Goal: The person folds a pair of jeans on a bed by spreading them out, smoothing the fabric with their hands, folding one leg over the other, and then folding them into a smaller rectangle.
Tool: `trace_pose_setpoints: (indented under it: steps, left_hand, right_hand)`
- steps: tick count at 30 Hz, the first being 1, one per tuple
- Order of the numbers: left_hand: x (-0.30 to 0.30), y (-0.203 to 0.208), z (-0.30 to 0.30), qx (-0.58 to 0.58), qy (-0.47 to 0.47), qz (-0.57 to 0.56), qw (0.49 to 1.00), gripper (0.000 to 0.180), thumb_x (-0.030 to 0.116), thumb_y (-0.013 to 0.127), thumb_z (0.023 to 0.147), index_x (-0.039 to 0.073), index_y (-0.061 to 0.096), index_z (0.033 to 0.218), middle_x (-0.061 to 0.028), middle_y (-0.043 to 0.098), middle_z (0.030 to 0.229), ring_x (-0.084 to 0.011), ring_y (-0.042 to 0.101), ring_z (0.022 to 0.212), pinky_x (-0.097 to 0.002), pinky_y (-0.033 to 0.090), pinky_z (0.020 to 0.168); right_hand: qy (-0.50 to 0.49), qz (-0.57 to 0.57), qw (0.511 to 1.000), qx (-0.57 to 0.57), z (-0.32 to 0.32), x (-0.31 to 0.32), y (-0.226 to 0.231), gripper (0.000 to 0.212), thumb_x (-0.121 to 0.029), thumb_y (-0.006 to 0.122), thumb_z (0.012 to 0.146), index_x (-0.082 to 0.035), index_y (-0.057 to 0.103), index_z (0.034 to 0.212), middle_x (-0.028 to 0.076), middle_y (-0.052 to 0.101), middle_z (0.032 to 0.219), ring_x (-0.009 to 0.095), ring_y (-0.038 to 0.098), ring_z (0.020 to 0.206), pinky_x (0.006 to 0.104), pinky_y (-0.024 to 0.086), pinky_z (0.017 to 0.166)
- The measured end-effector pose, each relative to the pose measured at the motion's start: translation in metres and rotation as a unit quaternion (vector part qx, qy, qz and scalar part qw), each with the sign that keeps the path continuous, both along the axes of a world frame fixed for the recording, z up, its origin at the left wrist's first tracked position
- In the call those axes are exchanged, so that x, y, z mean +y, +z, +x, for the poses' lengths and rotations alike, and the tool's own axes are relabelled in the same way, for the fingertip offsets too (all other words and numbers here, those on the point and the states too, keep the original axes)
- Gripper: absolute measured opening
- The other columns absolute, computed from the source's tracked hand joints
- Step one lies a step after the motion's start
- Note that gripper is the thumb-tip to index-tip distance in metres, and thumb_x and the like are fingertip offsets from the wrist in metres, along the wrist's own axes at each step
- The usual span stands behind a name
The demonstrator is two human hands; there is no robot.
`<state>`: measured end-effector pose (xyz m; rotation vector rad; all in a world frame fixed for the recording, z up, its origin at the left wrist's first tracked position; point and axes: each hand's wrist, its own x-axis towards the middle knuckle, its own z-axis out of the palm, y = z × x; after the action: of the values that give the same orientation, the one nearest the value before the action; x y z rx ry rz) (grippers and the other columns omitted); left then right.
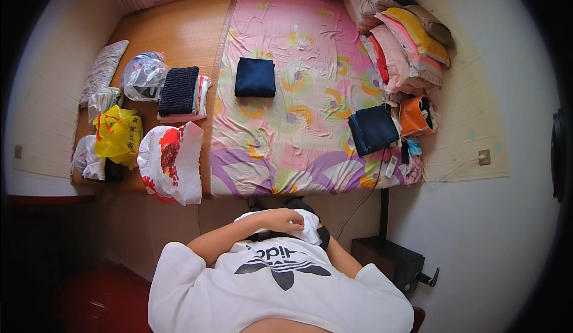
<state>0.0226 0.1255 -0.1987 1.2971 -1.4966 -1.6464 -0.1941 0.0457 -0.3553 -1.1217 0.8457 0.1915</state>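
Note:
My left hand [285,219] lies across my front at waist height, its fingers curled closed at a white cloth [309,228]. The cloth is bunched over my lap; whether it is a separate garment cannot be made out. My right forearm [343,260] reaches in toward the same cloth, with a black band [323,236] near its end. The right hand itself is hidden behind the cloth. Ahead on the bed lies a folded dark blue garment [255,77]. Another folded dark garment [373,129] is at the bed's right side.
The bed has a patterned sheet [292,136] and a brown mat [179,25]. On the left are a knitted stack [178,91], a clear bag [144,76], a yellow bag [118,135] and a red-white bag [173,163]. Pillows [406,52] and an orange bag [416,116] sit right.

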Motion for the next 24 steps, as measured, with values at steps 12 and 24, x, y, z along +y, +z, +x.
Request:
trace_pose_setpoints:
  steps: [12,24]
  left_hand:
    - [0.034,0.368,0.077,-0.419,0.345,-0.732,0.410,0.062,0.042,0.063,0.089,0.002,0.042,0.131,-0.0264,0.035,0.141,-0.0458,0.049,0.117,-0.0512,0.042,0.097]
    - [-0.028,0.372,0.080,-0.475,0.238,-0.735,0.421,0.056,0.039,0.060,0.090,0.002,0.045,0.129,-0.0255,0.040,0.138,-0.0426,0.051,0.117,-0.0487,0.042,0.096]
  right_hand:
    - [0.074,0.001,0.997,0.034,0.015,-0.093,0.012,0.034,-0.024,0.053,0.093,0.000,0.061,0.116,0.011,0.062,0.118,0.023,0.061,0.098,0.0331,0.049,0.085]
    - [0.020,-0.016,0.997,0.072,0.019,-0.191,-0.035,0.034,-0.024,0.053,0.092,0.000,0.061,0.115,0.011,0.062,0.118,0.023,0.061,0.097,0.0331,0.049,0.084]
